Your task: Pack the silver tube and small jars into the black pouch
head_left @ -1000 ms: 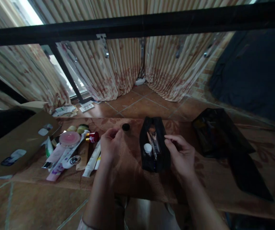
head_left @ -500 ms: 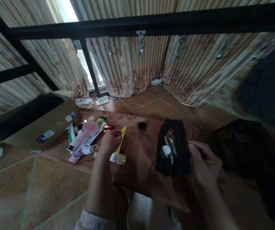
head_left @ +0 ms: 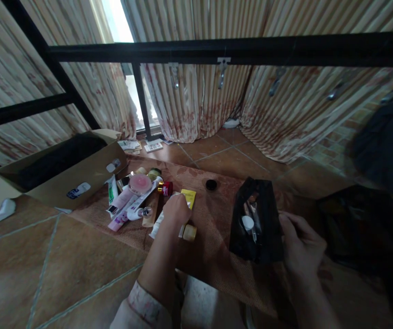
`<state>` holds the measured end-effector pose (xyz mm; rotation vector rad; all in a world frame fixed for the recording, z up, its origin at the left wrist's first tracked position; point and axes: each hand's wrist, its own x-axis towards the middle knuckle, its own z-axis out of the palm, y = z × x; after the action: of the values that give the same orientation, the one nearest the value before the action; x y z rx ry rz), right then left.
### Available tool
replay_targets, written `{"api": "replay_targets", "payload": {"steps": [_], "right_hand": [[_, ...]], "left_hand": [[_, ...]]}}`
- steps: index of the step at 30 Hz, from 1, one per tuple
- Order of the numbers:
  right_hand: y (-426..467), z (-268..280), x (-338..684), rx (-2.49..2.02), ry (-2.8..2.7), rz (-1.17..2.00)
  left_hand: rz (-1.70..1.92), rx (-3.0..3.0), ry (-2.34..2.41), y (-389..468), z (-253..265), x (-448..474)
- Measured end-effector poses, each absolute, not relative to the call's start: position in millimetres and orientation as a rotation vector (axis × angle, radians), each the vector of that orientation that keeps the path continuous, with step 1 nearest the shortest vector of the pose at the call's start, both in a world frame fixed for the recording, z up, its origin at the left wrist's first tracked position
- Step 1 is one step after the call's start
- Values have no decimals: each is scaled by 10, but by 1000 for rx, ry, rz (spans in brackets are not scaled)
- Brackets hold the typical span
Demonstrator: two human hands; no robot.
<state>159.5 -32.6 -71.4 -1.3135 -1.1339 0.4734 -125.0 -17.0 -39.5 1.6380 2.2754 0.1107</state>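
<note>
My left hand [head_left: 176,211], its fingers curled downward, is closed over the middle of a yellow tube [head_left: 188,195] on the brown cloth; the hand covers much of the tube. A white tube [head_left: 158,225] lies beside that wrist, and a small jar with a gold-coloured lid [head_left: 190,232] is close to the fingers. My right hand [head_left: 302,242] pinches the right edge of a black pouch [head_left: 239,237]. Through its clear front show a round white item [head_left: 247,222] and some slender items.
Left of my hand, cosmetics are piled, among them a pink round compact [head_left: 140,183], a purple-and-white tube [head_left: 118,222] and a red jar [head_left: 166,188]. A black round lid [head_left: 211,184] lies mid-cloth. A cardboard box [head_left: 93,176] stands at left, a dark bag [head_left: 350,224] at right.
My left hand has shifted right and down. The yellow tube, earlier tilted up on edge, now shows its flat face. The right hand still holds the pouch; the view has swung slightly left.
</note>
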Motion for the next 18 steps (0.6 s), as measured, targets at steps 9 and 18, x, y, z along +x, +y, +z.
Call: {"api": "replay_targets", "payload": {"steps": [9,18], "right_hand": [[-330,-665,1592,-1276,-1193,505],[-400,-464,1558,-1239,-1338,643]], "left_hand": [[86,1743,2275,-92,-459,-1104],[73,1925,2152,36,-615,-1009]]}}
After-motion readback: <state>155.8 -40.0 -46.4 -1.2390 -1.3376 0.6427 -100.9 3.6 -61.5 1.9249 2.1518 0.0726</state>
